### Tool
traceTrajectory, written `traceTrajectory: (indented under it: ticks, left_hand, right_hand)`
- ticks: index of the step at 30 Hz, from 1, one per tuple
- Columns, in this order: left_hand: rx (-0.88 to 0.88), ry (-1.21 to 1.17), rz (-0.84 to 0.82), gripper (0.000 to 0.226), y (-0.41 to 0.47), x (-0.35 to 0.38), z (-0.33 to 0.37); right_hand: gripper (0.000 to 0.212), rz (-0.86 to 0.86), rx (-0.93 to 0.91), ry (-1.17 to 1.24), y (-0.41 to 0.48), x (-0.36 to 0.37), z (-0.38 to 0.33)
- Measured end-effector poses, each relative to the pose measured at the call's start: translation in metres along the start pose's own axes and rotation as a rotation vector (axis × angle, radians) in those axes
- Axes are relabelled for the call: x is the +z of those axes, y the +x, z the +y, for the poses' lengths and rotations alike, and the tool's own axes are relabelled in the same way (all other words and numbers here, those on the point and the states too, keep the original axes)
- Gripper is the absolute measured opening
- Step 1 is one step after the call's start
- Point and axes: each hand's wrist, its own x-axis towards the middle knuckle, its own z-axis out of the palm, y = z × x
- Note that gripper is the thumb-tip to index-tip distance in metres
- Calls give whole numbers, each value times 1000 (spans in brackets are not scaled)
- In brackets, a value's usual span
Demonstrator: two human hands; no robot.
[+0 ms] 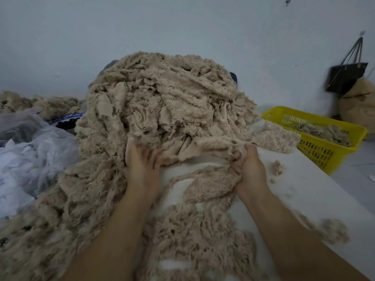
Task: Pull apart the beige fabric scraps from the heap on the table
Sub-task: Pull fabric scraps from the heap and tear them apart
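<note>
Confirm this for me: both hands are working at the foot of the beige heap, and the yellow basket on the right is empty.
Not right. The yellow basket is not empty: the head view shows beige scraps lying in it. The rest stands: the left hand and the right hand are both at the foot of the beige heap, and the basket is on the right.

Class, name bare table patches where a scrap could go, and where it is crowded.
Bare table lies between the right hand and the yellow basket; a smaller patch between it and the left hand. The heap and plastic bags crowd the left.
</note>
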Motion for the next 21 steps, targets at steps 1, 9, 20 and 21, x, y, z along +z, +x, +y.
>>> traceTrajectory:
  ticks: [1, 9, 20, 21]
  left_hand:
    - [-21, 112, -82, 70, -4, 1, -2]
    - [-81, 667, -502, 53, -31, 20, -30]
    - [-260, 14, -161, 29, -15, 18, -18]
    - [-261, -36, -118, 26, -13, 17, -18]
  right_hand:
    - [42, -65, 6, -24, -2, 1, 1]
    - [44, -495, 31, -291, -20, 11, 17]
    - [57, -566, -68, -783, -34, 14, 19]
    - [55, -568, -70, -783, -33, 13, 19]
